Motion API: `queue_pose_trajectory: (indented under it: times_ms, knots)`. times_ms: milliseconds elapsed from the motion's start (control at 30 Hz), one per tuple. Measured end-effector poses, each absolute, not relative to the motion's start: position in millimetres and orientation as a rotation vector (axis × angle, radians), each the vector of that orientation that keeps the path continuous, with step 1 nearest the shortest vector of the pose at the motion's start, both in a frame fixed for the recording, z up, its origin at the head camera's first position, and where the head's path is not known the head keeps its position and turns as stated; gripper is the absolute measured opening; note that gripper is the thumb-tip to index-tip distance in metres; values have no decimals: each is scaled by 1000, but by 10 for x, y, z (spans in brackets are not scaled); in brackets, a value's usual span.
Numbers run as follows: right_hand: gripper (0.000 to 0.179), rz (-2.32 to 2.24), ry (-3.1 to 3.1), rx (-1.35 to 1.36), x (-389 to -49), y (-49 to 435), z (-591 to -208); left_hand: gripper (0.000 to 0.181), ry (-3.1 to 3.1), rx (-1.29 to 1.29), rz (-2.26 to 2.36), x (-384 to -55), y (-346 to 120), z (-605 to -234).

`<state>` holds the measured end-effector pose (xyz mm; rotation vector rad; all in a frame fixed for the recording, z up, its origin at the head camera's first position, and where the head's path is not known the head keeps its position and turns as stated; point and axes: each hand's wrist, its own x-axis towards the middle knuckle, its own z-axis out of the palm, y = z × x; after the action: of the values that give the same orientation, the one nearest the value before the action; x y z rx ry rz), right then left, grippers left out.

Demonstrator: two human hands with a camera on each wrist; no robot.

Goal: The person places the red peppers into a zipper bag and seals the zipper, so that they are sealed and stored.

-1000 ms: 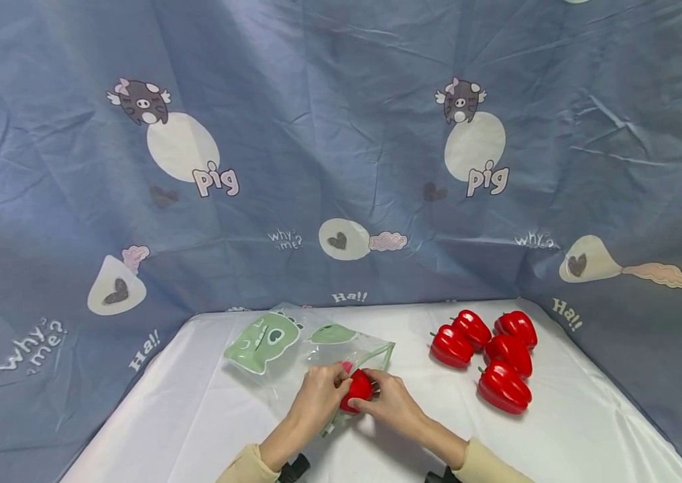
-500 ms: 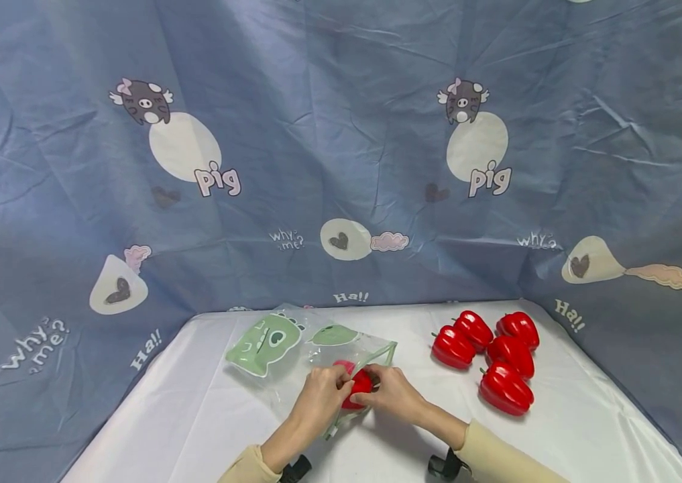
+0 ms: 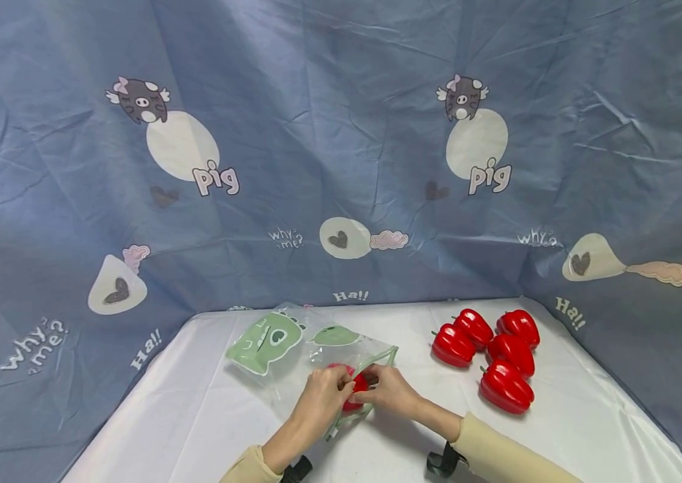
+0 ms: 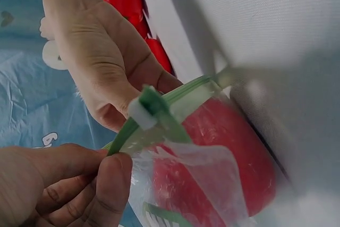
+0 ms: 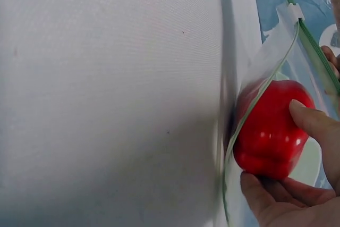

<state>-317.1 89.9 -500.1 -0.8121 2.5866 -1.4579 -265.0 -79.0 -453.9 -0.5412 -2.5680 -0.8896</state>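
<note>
A clear zip bag (image 3: 292, 379) with green cartoon prints lies on the table's middle left, its green-edged mouth towards the right. My left hand (image 3: 320, 396) pinches the bag's green zip edge (image 4: 175, 94) between thumb and fingers, near the white slider (image 4: 142, 114). My right hand (image 3: 393, 390) grips a shiny red bell pepper (image 5: 276, 126) at the bag's mouth, thumb on one side and fingers on the other. Most of the pepper sits within the opening, and it shows pinkish through the film in the left wrist view. Its far end is hidden by plastic and fingers.
Several more red bell peppers (image 3: 506, 355) lie grouped on the right of the white-covered table (image 3: 208, 402). A blue printed curtain (image 3: 341, 168) stands behind the table and along its sides.
My right hand has pushed the bell pepper leftward and deeper into the bag's mouth; more of it lies behind the film. The left hand stays on the zip edge.
</note>
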Motion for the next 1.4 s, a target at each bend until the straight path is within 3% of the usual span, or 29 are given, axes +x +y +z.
queue_pose_trajectory:
  times_ms: [833, 1167, 1400]
  knots:
    - [33, -1661, 2377, -755, -3246, 785, -5104, 8, -2560, -566, -830, -2630, -765, -4550]
    - [41, -1708, 2344, -760, -3231, 716, -5138, 11, -2550, -586, -900, -2637, -747, -4574]
    - [33, -1693, 2354, -794, -3233, 670, -5158, 12, -2538, -616, -928, -2636, -750, -4567]
